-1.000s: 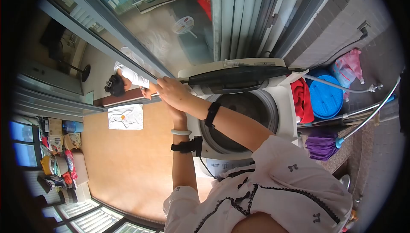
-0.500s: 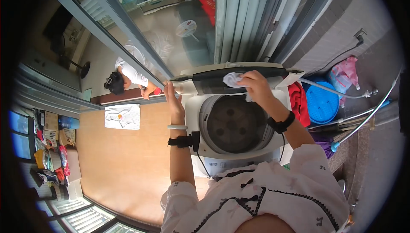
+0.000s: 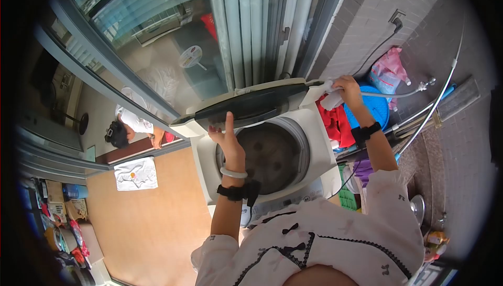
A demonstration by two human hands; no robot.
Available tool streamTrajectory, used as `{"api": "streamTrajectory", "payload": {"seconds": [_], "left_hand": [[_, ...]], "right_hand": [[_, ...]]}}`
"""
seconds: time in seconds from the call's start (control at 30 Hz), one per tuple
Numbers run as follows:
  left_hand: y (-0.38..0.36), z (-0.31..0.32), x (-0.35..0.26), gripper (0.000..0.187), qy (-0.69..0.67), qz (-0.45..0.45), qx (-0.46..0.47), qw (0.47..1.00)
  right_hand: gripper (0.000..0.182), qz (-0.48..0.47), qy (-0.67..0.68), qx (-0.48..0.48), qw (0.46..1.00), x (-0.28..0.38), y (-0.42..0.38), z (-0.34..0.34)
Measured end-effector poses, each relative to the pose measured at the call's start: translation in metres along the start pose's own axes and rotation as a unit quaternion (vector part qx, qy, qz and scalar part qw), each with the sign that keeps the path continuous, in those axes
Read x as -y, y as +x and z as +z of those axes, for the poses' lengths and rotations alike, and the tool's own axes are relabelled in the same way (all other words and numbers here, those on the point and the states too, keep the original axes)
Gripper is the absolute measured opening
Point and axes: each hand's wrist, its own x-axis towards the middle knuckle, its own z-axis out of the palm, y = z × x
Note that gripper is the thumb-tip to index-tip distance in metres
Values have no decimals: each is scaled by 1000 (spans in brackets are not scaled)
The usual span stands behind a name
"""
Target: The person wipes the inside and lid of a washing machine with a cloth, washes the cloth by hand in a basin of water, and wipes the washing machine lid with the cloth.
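A top-loading washing machine (image 3: pixel 320 168) stands in front of me with its dark lid (image 3: pixel 251 107) raised and its drum (image 3: pixel 270 155) showing. My right hand (image 3: pixel 348 91) grips a white cloth (image 3: pixel 330 98) at the right end of the lid, by the machine's back corner. Over the front of the lid's left half, my left hand (image 3: pixel 228 140) has its fingers spread and holds nothing.
Right of the machine are red fabric (image 3: pixel 335 123), a blue basket (image 3: pixel 374 109), a pink bag (image 3: pixel 389 71) and a grey hose (image 3: pixel 401 94). Another person (image 3: pixel 128 121) bends down at the doorway on the left. A white mat (image 3: pixel 135 174) lies on the floor.
My right hand has carried the cloth rightward from the lid's middle to its right end. My left hand has left the machine's left back corner and moved in front of the lid. The view has turned.
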Motion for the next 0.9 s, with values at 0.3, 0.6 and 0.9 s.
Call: {"api": "streamTrajectory", "payload": {"seconds": [0.3, 0.6, 0.9], "left_hand": [[0, 13, -18, 54, 522, 493, 157, 678], [-10, -23, 16, 41, 548, 522, 165, 633], [-13, -41, 36, 43, 494, 541, 152, 664]], "right_hand": [[26, 205, 157, -65, 964, -10, -9, -39], [23, 80, 235, 196, 949, 79, 57, -28], [18, -149, 204, 307, 918, 139, 83, 43]]}}
